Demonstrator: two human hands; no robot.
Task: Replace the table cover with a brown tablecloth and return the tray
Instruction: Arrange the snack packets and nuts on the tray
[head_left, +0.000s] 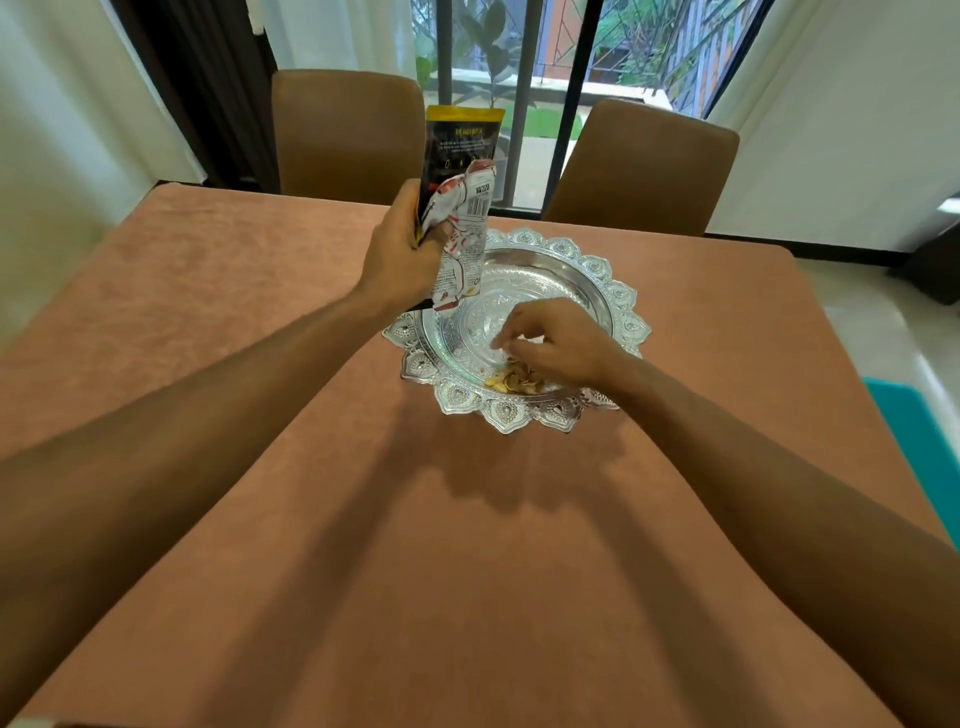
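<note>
My left grip (400, 249) squeezes crinkly packets (465, 156) pointing to 12. My right grip (550, 338) curls over shells (506, 383); I can't tell if it holds any. The round, shiny tray (613, 291) lies flat on the soft brown cloth (363, 519), at 12.

One cam only, head-worn, wide-angle, edges bowed. Faces fwd and down across the brown tablecloth (467, 545) twd chairs (348, 135) and window (519, 78) at far side. Close-in: forearms run up from both bottom corners, left hand (400, 254) w/ snack packets (465, 208) and right hand (561, 343) sit mid-frame at the tray (618, 296). Cloth fills whole lower half.
</note>
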